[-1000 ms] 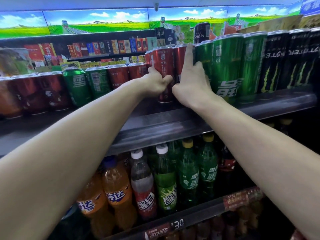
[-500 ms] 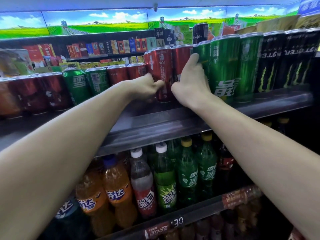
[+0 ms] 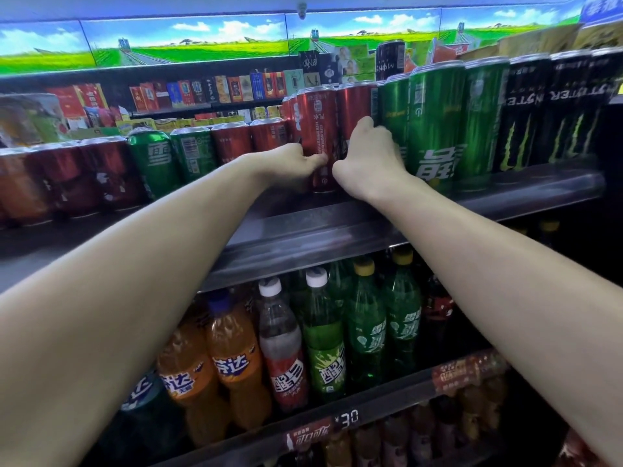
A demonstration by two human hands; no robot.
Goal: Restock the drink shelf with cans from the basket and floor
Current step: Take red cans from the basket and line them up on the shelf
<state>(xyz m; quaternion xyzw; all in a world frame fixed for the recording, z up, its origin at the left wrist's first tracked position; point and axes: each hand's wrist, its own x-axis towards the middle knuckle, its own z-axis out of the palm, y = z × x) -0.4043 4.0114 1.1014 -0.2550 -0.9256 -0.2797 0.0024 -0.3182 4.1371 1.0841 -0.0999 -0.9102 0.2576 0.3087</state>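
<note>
Two tall red cans stand side by side on the upper drink shelf [image 3: 505,193]. My left hand [image 3: 290,163] grips the lower part of the left red can [image 3: 318,126], thumb on its front and fingers round its left side. My right hand [image 3: 367,156] curls its fingers round the right side of the second red can [image 3: 354,106], next to a tall green can [image 3: 435,123]. Both forearms reach up from below. The basket and the floor are out of view.
Shorter red and green cans [image 3: 192,153] line the shelf to the left, black energy-drink cans [image 3: 526,109] to the right. Soda bottles [image 3: 323,335] fill the shelf below, above a price strip [image 3: 347,417]. Small boxes [image 3: 202,91] stand on a far shelf.
My right hand has slid down the cans and its raised finger has curled in. My left hand has dropped lower on the left red can.
</note>
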